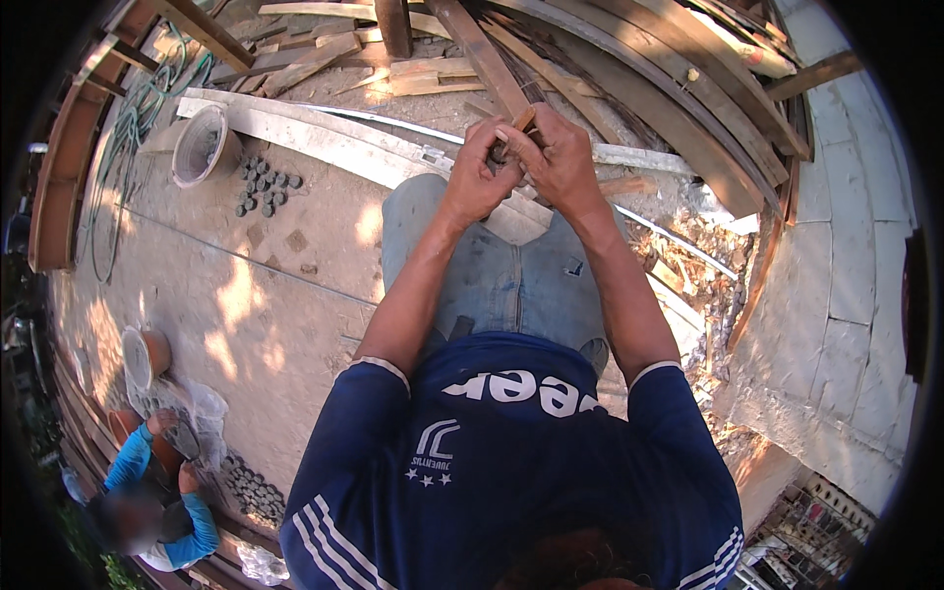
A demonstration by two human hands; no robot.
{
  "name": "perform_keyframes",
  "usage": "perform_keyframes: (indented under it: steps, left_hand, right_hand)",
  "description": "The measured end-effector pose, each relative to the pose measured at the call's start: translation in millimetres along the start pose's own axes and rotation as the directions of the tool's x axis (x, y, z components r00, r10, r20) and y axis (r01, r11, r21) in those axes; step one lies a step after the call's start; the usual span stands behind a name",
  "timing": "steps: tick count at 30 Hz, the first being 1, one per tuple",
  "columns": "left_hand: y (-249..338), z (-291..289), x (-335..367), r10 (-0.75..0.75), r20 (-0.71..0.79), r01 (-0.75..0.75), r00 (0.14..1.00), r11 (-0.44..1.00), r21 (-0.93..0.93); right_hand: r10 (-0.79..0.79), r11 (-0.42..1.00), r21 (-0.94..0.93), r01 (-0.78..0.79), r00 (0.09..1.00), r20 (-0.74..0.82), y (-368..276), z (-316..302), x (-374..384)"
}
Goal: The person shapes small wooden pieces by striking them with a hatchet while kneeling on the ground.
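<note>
My left hand (480,172) and my right hand (563,162) meet above my knees, fingers closed and thumbs together. A small orange-brown piece (526,119) that looks like wood sticks up from the fingers of my right hand. Something dark shows between both hands, too small and covered to name; my left fingers are pinched around it. Just beyond the hands, the end of a long brown beam (484,54) slopes down toward them. Below the hands, a pale board end (518,218) lies between my knees.
A long pale plank (315,136) crosses in front of me. Timber boards (678,88) are piled far right. At left are a bucket (206,146), small dark round blocks (265,184) and a green hose (133,128). Another person in blue sleeves (133,457) works at lower left.
</note>
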State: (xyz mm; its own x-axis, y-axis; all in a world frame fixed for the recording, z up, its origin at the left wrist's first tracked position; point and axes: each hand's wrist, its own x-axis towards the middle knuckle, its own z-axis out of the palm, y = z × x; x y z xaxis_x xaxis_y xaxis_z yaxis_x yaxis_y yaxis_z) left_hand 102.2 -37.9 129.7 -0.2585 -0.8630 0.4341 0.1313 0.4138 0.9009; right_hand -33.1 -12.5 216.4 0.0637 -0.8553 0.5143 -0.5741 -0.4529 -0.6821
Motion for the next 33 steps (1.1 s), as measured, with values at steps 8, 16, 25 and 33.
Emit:
perform_keyframes:
  steps: [8,16,25,33]
  left_hand:
    - [15,8,11,0.063,0.003,-0.063,0.998,0.992,0.112]
    - [5,14,30,0.121,0.046,-0.127,0.992,0.975,0.18]
    - [14,3,32,-0.101,-0.133,0.131,0.986,0.962,0.238]
    - [24,3,25,-0.106,-0.078,0.119,0.991,0.974,0.192]
  right_hand:
    - [-0.06,0.995,-0.073,0.061,0.998,0.026,3,-13,8]
    - [0.037,0.998,-0.052,-0.035,0.998,0.046,13,-23,20]
    - [0.522,0.818,0.398,-0.414,0.825,-0.215,42,-83,-61]
    - [0.821,0.272,-0.025,-0.962,0.245,-0.516,155,-84,-377]
